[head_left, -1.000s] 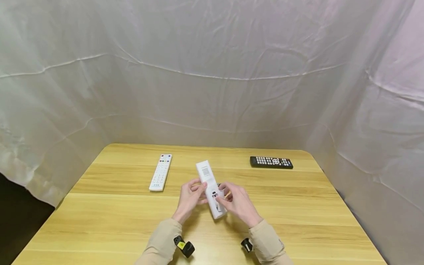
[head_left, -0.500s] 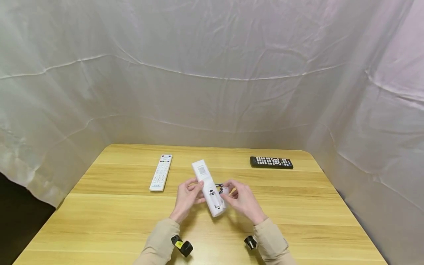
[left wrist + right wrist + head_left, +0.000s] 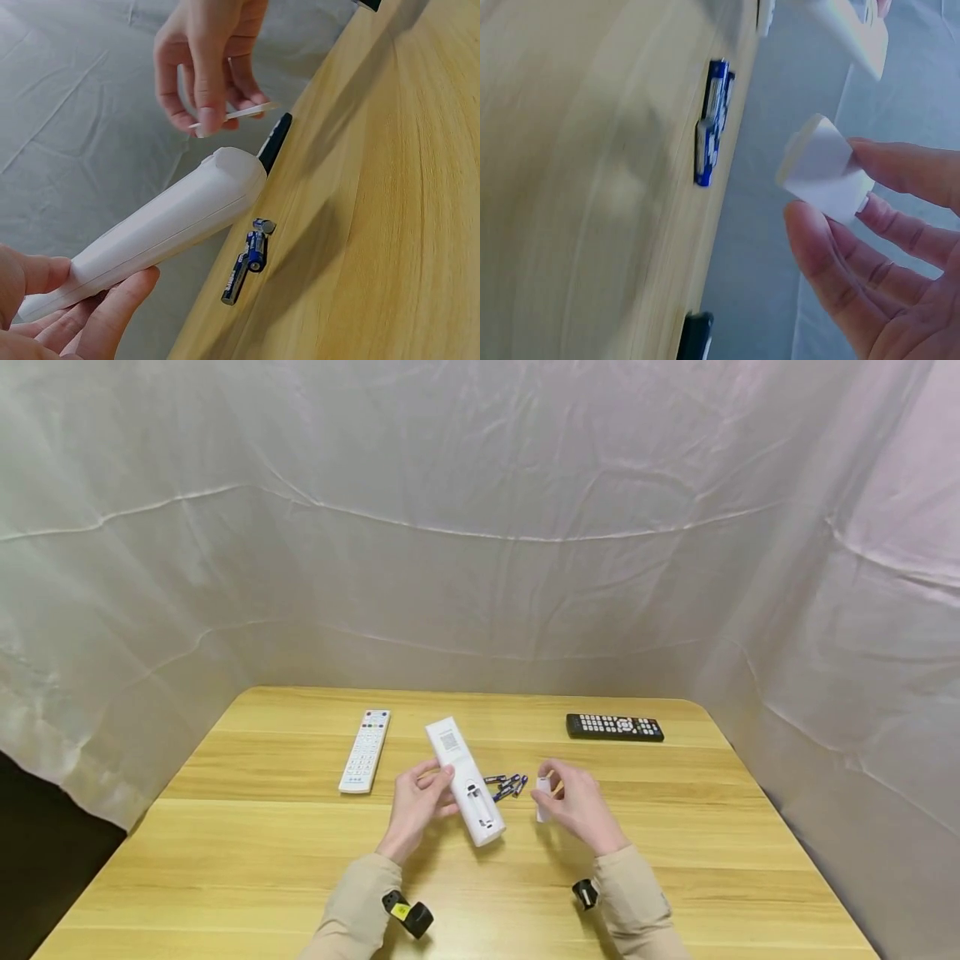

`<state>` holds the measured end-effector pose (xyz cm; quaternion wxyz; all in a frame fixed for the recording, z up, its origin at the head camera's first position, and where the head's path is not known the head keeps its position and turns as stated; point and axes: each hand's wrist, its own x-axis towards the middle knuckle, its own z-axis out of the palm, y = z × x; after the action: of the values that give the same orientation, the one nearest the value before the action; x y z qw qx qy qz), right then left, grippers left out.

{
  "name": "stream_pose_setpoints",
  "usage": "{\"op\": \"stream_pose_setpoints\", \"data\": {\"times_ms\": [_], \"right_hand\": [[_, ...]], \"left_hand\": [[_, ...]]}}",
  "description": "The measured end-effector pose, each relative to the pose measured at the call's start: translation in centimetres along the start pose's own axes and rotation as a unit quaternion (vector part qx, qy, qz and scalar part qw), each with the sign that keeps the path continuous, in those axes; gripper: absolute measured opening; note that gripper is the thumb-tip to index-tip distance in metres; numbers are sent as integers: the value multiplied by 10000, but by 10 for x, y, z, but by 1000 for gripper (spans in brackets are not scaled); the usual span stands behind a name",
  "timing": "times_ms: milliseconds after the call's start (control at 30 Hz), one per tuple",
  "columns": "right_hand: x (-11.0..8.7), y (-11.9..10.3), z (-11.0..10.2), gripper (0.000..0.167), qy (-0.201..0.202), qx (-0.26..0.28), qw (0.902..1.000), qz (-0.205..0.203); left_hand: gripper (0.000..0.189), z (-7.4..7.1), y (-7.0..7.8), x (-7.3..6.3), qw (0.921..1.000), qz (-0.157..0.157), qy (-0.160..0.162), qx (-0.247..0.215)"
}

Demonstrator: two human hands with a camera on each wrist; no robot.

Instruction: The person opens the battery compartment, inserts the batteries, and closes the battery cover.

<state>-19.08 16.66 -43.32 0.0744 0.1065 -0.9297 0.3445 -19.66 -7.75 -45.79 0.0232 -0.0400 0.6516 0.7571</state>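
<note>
A white remote control (image 3: 463, 777) is held in my left hand (image 3: 413, 806), back side up, thumb on its near side and fingers beneath. Its battery compartment (image 3: 480, 807) lies uncovered, with no batteries inside. My right hand (image 3: 576, 802) pinches a small white battery cover (image 3: 543, 800) between thumb and fingers, to the right of the remote. The right wrist view shows the cover (image 3: 826, 169) up close, raised above the table. Several blue batteries (image 3: 510, 786) lie loosely together on the table between the two hands.
A second white remote (image 3: 365, 752) lies buttons up on the left of the wooden table (image 3: 262, 860). Toward the back right lies a black remote (image 3: 615, 727). Pale grey curtains (image 3: 480, 527) hang behind the table and at its sides.
My right hand has lifted the battery cover off the remote and moved right with it. The remote has shifted slightly left in my left hand, bringing the batteries into view.
</note>
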Motion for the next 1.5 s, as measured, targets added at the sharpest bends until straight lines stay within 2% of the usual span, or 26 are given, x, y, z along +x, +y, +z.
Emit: {"op": "stream_pose_setpoints", "data": {"times_ms": [667, 933, 1133, 1500], "right_hand": [[2, 34, -16, 18, -436, -441, 9964, 582], [7, 47, -20, 19, -558, -785, 9921, 809], [12, 54, -22, 20, -635, -1131, 9879, 847], [17, 63, -26, 19, -715, -1448, 9830, 878]], "left_hand": [[43, -2, 0, 0, 10000, 8, 27, -58], [42, -4, 0, 0, 9999, -35, 60, -77], [42, -5, -1, 0, 9999, -21, 46, -89], [40, -6, -2, 0, 9998, -32, 114, -170]]}}
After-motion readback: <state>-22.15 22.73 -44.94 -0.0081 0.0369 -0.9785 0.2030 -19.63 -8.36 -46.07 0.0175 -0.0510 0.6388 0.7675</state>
